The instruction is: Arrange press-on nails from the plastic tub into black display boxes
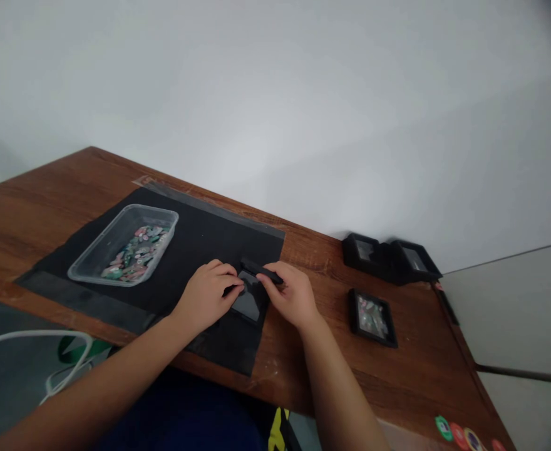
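Observation:
A small black frame with a clear, shiny window (247,297) lies on the black mat (200,241), between my hands. My left hand (208,294) pinches its left side, thumb and fingers close together. My right hand (292,291) grips a black bar-like frame part (268,274) at the upper right; whether that part is joined to the rest I cannot tell. To the left on the mat stands a clear plastic tub (94,257) holding many small pink, green and white stone chips (137,254).
On the wooden table (322,357) to the right lies a black frame filled with chips (373,318). Behind it, black frames with clear windows (391,258) sit against the wall. Round coloured stickers (458,433) are at the lower right; a white cable (36,333) hangs lower left.

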Motion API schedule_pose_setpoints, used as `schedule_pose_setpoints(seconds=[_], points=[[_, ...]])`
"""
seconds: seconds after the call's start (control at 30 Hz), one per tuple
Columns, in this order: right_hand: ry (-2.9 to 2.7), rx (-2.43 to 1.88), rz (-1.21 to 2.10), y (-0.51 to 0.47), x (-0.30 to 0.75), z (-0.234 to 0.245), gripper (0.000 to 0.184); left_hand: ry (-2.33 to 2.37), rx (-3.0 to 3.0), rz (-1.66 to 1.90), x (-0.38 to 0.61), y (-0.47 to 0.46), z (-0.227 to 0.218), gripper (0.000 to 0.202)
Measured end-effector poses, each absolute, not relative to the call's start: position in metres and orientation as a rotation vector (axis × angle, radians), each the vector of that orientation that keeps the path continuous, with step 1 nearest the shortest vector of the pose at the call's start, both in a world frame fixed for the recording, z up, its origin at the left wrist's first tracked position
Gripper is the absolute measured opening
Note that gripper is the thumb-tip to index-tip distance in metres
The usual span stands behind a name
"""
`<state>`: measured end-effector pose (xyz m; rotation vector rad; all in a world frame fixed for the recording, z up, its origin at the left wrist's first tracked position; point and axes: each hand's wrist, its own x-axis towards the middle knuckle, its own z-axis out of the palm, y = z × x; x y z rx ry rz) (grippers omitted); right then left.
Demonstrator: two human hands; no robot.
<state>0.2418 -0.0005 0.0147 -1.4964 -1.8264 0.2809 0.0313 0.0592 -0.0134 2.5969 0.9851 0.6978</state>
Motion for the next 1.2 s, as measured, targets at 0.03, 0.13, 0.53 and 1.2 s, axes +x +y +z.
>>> schedule_pose_setpoints(seconds=[0.03, 0.13, 0.53, 1.2], points=[[-1.825, -1.497, 0.283, -0.001, 0.242, 0.015, 0.013, 1.019, 2.586, 0.703, 0.031, 0.059, -0.013, 0.016], [-1.824, -1.498, 0.289, -0.001, 0.241, 0.015, 0.013, 1.109, 2.554, 0.724, 0.031, 0.059, -0.013, 0.015], [-1.836, -1.498, 0.303, -0.001, 0.241, 0.017, 0.013, 1.197, 2.523, 0.739, 0.043, 0.059, -0.011, 0.023], [-1.838, -1.483, 0.291, 0.0, 0.241, 0.015, 0.012, 1.053, 2.533, 0.803, 0.031, 0.061, -0.021, 0.015]])
